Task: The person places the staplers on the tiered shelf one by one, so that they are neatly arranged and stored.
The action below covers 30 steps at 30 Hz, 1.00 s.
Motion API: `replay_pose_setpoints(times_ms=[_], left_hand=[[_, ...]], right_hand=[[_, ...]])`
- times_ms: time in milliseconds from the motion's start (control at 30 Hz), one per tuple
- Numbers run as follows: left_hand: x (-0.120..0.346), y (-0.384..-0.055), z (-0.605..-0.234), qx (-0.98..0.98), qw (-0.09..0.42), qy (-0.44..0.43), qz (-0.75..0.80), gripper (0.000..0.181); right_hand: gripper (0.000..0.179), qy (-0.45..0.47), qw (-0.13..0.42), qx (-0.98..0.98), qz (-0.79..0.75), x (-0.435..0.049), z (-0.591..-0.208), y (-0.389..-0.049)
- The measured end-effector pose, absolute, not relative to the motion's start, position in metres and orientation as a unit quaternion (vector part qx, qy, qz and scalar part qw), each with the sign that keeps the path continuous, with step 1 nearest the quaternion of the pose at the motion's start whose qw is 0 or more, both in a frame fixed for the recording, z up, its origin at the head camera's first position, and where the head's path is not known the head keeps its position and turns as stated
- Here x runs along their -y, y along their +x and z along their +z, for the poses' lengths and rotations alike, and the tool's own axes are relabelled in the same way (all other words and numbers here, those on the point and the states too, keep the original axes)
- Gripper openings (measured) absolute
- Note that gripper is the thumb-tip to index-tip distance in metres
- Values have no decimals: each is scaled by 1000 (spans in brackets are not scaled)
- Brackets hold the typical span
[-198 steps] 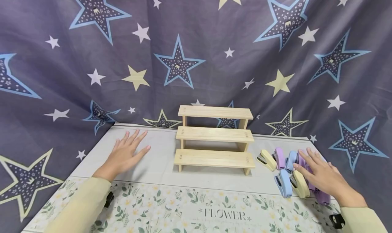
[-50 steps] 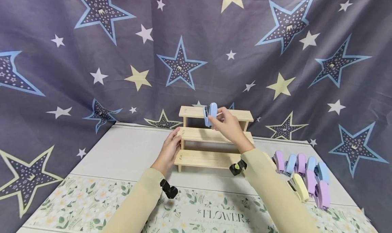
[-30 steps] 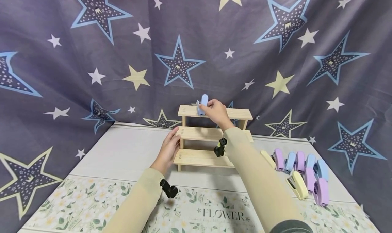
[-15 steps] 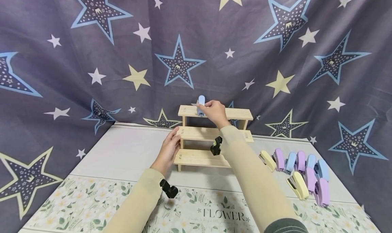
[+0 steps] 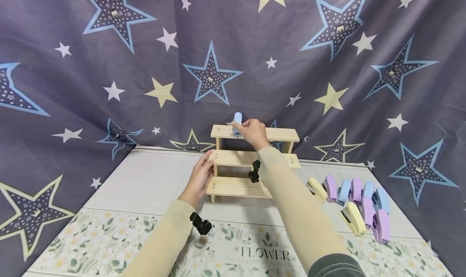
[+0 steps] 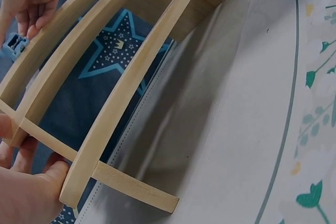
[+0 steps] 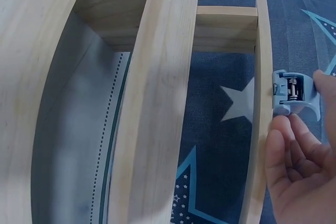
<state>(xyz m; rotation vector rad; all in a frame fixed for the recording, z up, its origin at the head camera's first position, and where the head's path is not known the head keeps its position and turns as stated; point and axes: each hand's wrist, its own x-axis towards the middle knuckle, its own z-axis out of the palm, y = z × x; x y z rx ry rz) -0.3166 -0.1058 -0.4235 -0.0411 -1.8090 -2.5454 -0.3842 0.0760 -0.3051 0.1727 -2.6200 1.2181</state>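
A blue stapler (image 5: 238, 118) stands on the left part of the top shelf of a three-tier wooden stand (image 5: 236, 185). My right hand (image 5: 255, 133) pinches it between thumb and fingers; in the right wrist view, the end of the stapler (image 7: 294, 92) with its metal spring faces the camera. At the stand's left side, my left hand (image 5: 198, 178) grips the end of the middle shelf. The left wrist view shows its fingers (image 6: 25, 156) curled about the wooden side piece.
On the right of the table lie several staplers: yellow ones (image 5: 353, 219), purple ones (image 5: 381, 226) and blue ones (image 5: 344, 191). A star-patterned curtain (image 5: 145, 58) hangs close behind the stand. A flower-printed cloth (image 5: 145, 244) covers the table's front.
My right hand has carried the blue stapler from the pile on the right to the top shelf, then shifted it slightly left. My left hand has come to the stand and stayed there.
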Motion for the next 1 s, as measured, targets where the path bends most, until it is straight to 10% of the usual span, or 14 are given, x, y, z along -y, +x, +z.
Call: replay_pose_setpoints(times_ms=[1000], left_hand=[[105,-317,-425,583,15,-9,-812,53]], right_hand=[[37,150,72,905,392,-139,-303,-341]])
